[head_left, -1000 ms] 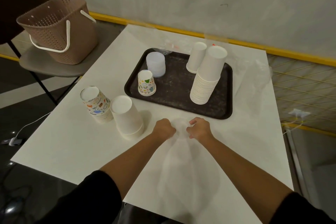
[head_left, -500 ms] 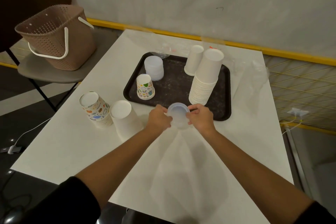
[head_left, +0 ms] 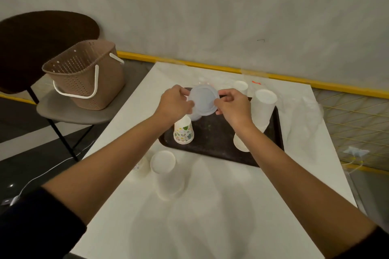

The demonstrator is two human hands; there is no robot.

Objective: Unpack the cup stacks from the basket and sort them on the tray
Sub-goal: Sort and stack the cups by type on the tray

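From the head view, my left hand (head_left: 174, 103) and right hand (head_left: 233, 105) each pinch one side of the translucent cups (head_left: 203, 99), fingers and thumb curled on the rim, base turned up toward me. Whether it is one cup or several nested I cannot tell. They hang between my hands, above the far left part of the tray (head_left: 212, 143), right over the translucent stack (head_left: 196, 117) that peeks out below.

To do this well I should keep both grips even so the soft plastic does not buckle, line the rim up square over that stack, lower straight, and let go only once it seats. My left wrist is close above the printed cup (head_left: 183, 132), so I should not sweep sideways.

A white cup stack (head_left: 165, 172) waits on the bench (head_left: 210, 216), beside my left forearm.
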